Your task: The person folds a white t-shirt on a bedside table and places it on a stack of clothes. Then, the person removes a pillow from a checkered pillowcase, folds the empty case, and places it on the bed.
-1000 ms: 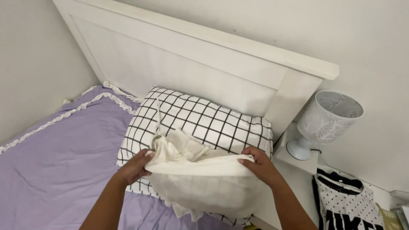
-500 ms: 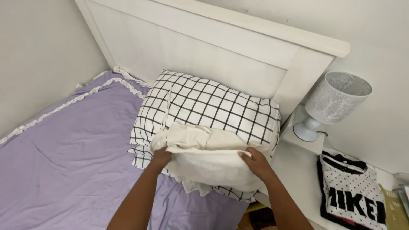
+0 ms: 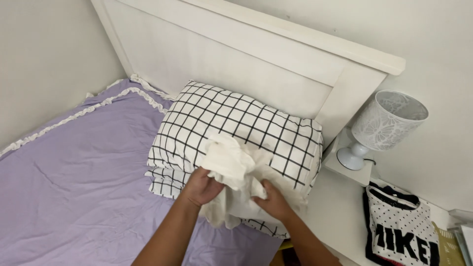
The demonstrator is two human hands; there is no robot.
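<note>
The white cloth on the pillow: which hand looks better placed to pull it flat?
Probably the right hand: it grips the white cloth low at its near edge, while the left hand is bunched under the crumpled top.

You are gripping a cream-white cloth (image 3: 236, 172), soft and crumpled, bunched into loose folds. It is lying on top of the near end of a pillow (image 3: 236, 128) and is touching it. The upper part is puffing up in a rumpled heap, while the lower edge is hanging down over the pillow's front side. The pillow, white with a thin black grid, is lying flat against the headboard.
</note>
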